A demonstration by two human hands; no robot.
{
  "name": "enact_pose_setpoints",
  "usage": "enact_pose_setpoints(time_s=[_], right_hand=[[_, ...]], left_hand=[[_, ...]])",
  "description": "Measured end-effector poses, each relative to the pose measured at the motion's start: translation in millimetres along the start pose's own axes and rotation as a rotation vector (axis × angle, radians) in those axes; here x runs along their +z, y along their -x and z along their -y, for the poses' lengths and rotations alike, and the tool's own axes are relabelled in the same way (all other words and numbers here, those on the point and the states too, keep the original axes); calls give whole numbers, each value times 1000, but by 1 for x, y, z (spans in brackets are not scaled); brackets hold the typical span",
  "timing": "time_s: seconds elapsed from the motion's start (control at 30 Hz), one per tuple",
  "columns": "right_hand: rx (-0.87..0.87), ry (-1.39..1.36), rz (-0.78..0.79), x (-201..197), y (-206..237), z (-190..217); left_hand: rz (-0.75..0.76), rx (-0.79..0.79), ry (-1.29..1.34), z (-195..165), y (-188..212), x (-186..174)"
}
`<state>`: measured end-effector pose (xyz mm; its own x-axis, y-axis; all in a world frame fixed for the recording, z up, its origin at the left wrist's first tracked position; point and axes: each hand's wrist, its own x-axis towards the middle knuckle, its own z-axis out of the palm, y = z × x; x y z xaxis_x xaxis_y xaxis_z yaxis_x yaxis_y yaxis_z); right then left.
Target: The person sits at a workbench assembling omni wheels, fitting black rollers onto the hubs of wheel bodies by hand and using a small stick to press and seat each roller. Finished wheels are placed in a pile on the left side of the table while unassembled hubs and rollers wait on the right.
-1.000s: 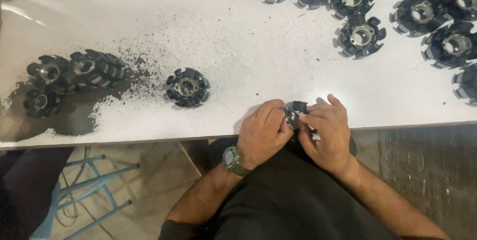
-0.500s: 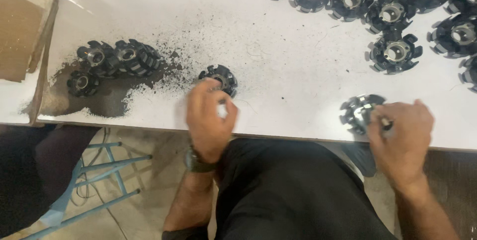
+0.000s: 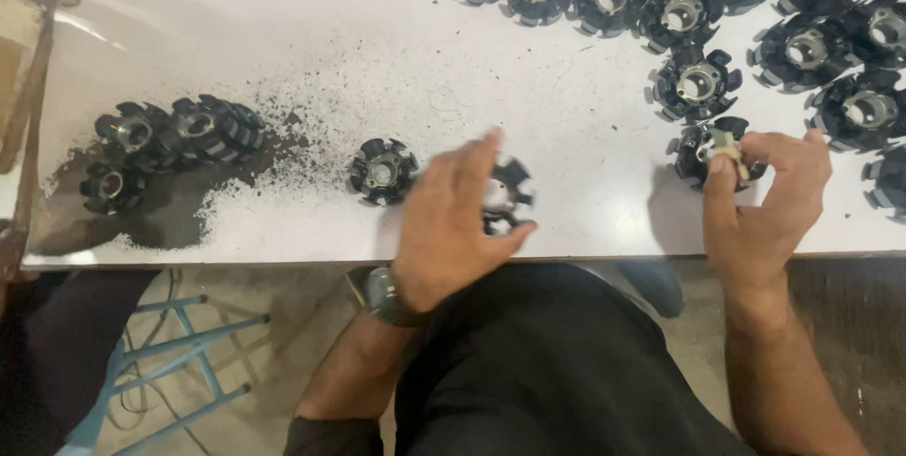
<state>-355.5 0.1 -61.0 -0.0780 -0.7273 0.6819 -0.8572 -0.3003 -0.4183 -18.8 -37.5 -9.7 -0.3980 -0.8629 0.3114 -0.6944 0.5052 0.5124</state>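
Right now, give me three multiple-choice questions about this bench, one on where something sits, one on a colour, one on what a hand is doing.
1. Where do most of the toothed black parts lie?
A. far right of the table
B. near left corner
C. on the floor

2. What colour is the table top?
A. green
B. white
C. red

3. What is the left hand doing?
A. resting on the blue stool
B. hanging below the table edge
C. closing on a black part at the near table edge

Answers:
1 A, the big cluster fills the far right of the top, with only a few parts at the left by the dark dust.
2 B, the bare surface reads white.
3 C, its fingers curl over the part, while the right hand pinches a small pale piece against another part.
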Motion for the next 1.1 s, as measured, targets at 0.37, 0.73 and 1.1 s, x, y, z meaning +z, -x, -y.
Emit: enact_pose_setpoints(time_s=[0.37, 0.73, 1.1], right_hand=[[-44, -239, 162, 9, 15, 76], [-36, -164, 284, 31, 18, 97], [-84, -128, 298, 30, 8, 103]], left_hand=[[5, 248, 86, -35, 1, 32], [-25, 2, 148, -28, 1, 52], [-188, 20, 175, -26, 10, 58]])
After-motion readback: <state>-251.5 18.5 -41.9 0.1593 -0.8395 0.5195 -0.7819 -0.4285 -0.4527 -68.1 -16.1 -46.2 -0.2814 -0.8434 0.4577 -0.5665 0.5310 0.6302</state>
